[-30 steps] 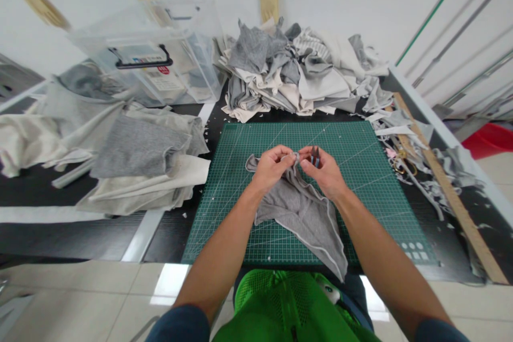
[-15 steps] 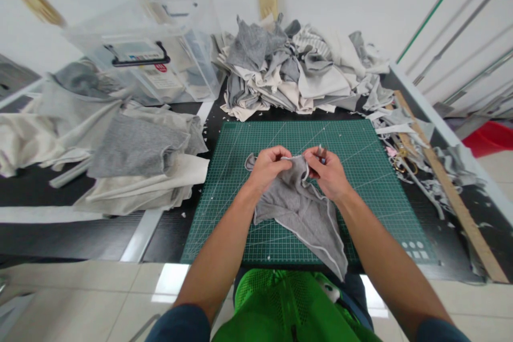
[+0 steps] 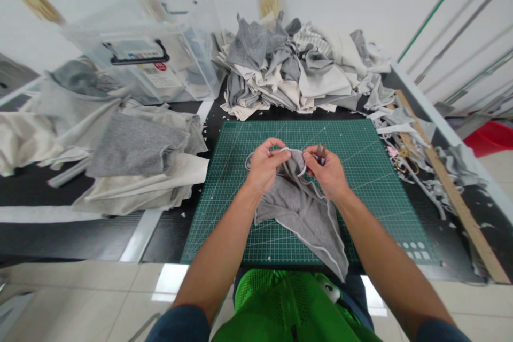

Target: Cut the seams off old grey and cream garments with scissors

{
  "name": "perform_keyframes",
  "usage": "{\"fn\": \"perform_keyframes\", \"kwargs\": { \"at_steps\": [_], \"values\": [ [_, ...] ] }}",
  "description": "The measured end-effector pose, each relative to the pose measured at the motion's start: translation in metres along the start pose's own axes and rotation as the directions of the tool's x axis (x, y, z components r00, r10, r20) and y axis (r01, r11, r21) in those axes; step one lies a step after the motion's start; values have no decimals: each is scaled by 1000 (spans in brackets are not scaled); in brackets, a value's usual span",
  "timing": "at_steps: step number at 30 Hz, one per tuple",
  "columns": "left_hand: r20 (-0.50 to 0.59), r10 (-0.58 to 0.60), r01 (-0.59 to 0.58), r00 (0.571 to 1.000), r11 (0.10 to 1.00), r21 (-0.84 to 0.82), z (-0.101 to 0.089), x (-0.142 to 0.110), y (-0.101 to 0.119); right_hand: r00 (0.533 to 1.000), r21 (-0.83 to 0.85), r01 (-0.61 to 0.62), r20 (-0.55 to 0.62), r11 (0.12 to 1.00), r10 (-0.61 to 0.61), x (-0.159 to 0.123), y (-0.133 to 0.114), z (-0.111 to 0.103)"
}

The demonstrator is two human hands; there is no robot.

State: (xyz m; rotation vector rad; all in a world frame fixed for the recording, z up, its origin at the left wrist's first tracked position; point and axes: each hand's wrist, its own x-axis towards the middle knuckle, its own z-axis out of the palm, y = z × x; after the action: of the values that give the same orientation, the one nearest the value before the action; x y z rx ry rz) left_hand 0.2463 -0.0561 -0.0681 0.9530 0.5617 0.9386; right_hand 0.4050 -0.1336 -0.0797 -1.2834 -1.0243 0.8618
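Green mesh basket (image 3: pixel 280 304) sits nearest. On the cutting mat (image 3: pixel 360 171), left hand (image 3: pixel 264 165) pinches the grey cloth (image 3: pixel 300 208) at its white hem; right hand (image 3: pixel 326 171) grips the hem plus small snips (image 3: pixel 319 153). Trimming looks barely begun. Scrap pile (image 3: pixel 300 69) beyond; bin (image 3: pixel 152 48) label unreadable.

The light is bright and even, with soft shadows. Edges bend outward, and the floor tiles (image 3: pixel 80 288) shine.
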Motion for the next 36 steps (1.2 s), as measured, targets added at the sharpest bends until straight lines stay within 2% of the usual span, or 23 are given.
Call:
{"fn": "perform_keyframes", "kwargs": {
  "at_steps": [3,5,9,12,16,22,28,36],
  "values": [
    [-59,37,-36,998,999,24,1,0,0,988,-129,132,-59,983,-141,2,4,-3],
    [-85,57,-54,995,998,38,1,1,0,964,-242,236,-68,941,-259,2,4,-6],
    [-92,78,-73,993,995,61,1,1,0,892,-501,392,0,772,-453,2,-1,-9],
    [-74,97,-89,993,991,96,2,0,-2,839,-582,475,73,660,-539,1,-3,-8],
    [-39,114,-108,993,985,135,1,1,-4,806,-630,522,144,574,-575,-1,1,-6],
    [7,116,-116,993,979,165,-2,2,-7,790,-669,530,166,521,-590,1,4,-8],
    [35,94,-98,995,986,136,-2,2,-6,782,-669,541,177,510,-598,2,4,-10],
    [22,65,-67,998,989,131,0,0,-3,803,-670,519,171,530,-570,3,5,-10]
  ]
}}
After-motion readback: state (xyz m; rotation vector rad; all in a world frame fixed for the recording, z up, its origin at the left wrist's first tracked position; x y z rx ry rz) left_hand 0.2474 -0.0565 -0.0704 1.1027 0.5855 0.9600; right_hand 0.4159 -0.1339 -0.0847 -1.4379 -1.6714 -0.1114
